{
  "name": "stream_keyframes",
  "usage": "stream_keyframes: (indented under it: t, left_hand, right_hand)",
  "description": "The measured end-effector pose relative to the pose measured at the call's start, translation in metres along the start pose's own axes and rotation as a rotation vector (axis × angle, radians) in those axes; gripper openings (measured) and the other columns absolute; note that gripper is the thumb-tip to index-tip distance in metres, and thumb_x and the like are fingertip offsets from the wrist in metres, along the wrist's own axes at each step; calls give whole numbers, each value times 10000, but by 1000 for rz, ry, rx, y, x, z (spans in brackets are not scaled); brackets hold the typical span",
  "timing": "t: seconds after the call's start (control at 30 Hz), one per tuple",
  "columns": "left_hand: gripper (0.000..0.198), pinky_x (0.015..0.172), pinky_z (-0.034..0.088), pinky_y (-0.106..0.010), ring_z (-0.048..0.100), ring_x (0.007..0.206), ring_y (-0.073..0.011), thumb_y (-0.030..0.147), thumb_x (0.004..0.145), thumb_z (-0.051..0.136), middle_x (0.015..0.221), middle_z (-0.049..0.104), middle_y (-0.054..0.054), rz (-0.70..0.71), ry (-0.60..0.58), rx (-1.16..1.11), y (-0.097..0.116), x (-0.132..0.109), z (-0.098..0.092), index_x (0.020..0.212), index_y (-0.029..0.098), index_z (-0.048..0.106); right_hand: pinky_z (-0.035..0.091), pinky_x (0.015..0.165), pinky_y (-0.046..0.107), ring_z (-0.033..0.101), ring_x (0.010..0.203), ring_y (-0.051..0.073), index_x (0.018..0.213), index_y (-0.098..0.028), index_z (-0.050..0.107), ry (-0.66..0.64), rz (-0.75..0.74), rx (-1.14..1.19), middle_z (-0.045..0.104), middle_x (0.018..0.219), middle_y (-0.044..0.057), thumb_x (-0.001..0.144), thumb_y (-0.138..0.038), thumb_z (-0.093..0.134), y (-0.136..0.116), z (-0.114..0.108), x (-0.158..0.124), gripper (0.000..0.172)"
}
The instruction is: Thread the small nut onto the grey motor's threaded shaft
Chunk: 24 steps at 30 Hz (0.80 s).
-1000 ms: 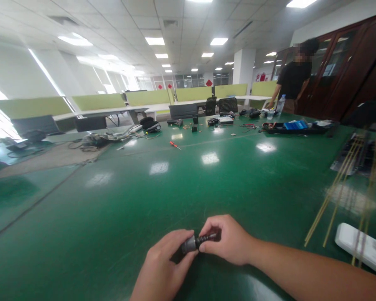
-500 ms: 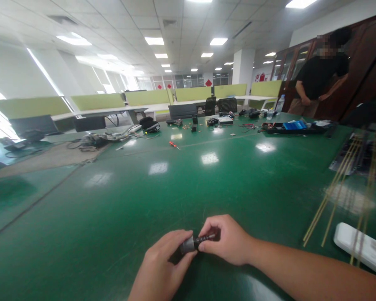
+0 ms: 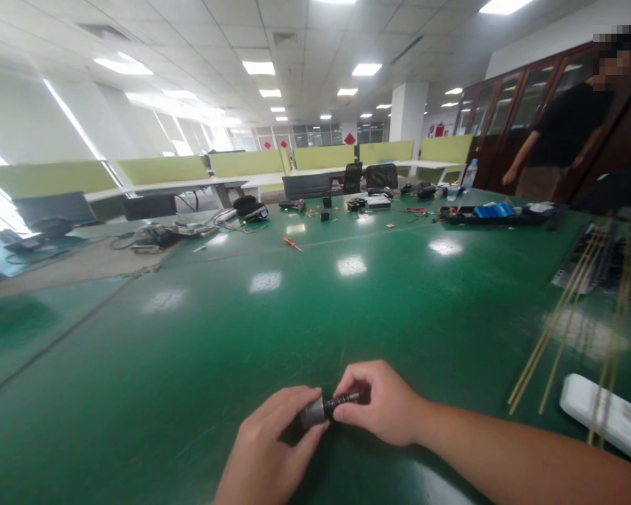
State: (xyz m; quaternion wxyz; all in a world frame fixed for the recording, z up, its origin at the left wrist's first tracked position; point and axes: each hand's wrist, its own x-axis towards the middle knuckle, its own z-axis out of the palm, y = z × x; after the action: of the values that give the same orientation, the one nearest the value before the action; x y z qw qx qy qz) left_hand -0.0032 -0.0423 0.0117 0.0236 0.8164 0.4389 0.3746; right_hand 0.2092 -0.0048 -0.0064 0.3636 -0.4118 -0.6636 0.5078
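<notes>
Low in the middle of the view, my left hand (image 3: pixel 273 436) is closed around a small grey metal cylinder (image 3: pixel 312 414), gripped between thumb and fingers. Out of the cylinder's right end comes a dark ribbed shaft (image 3: pixel 341 401), which tilts slightly up to the right. My right hand (image 3: pixel 381 403) pinches this shaft near the cylinder with thumb and bent fingers. The shaft's far tip lies partly in the shadow of the right palm. Both hands are just over the green tabletop (image 3: pixel 242 330), close to its near side.
A red-handled screwdriver (image 3: pixel 293 243) lies farther out. Thin yellowish sticks (image 3: pixel 554 322) and a white plastic case (image 3: pixel 599 414) are at the right. A black tray with blue packets (image 3: pixel 494 212) and small electronic parts line the far side. A person (image 3: pixel 565 137) stands at the far right.
The person at the far right has moved rightward, arms now lower. My left hand and the cylinder have shifted very slightly left; my right hand stays almost still.
</notes>
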Motion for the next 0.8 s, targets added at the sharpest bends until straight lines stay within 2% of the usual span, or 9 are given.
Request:
stream_keyframes:
  t: [0.57,0.8]
  left_hand:
    - [181,745,623,-234,746,816,-169,293,865,678,949,761,-4,6,15,-5,-2,0,-1,1043,273,701]
    - [189,751,624,-230,746,811,-159,299,865,678,947,760,14,6,17,7,-2,-1,-2,1053,291,694]
  right_hand:
    - [372,559,236,494,588,118,786,-154,693,-14,14,10,598,646,-24,707,-239,752,2,0,1,130]
    - [378,568,239,496,582,116,782,-152,663,-21,34,81,605,654,-21,706,-243,738,5,2,1,140]
